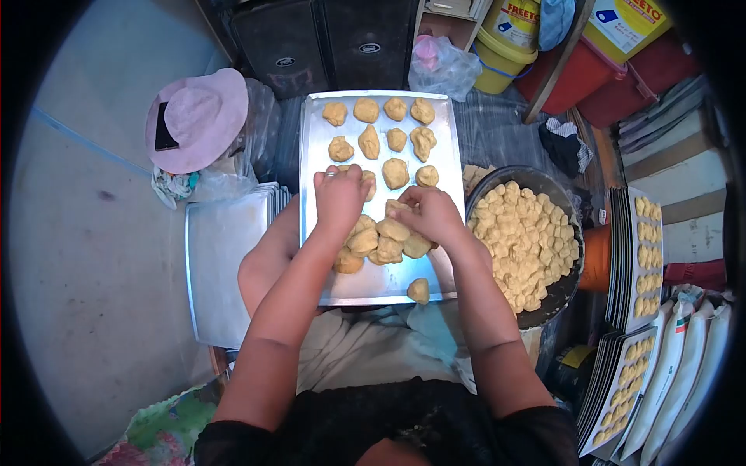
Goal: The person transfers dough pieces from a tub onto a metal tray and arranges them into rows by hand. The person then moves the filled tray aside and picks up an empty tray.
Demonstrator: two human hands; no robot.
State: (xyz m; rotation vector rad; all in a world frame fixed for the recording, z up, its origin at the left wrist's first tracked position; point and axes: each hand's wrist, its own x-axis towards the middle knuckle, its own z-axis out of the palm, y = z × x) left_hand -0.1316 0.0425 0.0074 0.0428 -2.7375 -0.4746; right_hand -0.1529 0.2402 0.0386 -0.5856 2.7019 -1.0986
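Observation:
A metal tray (311, 124) rests over the person's lap, with rows of dough pieces (366, 109) on its far half. Nearer the body, several more lie in a pile (388, 241), and a single piece (418, 290) is at the near edge. My left hand (340, 194), with a ring on one finger, is closed over dough at the left of the third row. My right hand (431, 211) has its fingers round a dough piece (396, 208) at the top of the pile.
A round black tub (575, 272) full of dough pieces stands at the right. Stacked empty trays (225, 272) lie at the left, below a pink hat (194, 116). Filled tray stacks (647, 256) stand at the far right. Yellow buckets (505, 62) are at the back.

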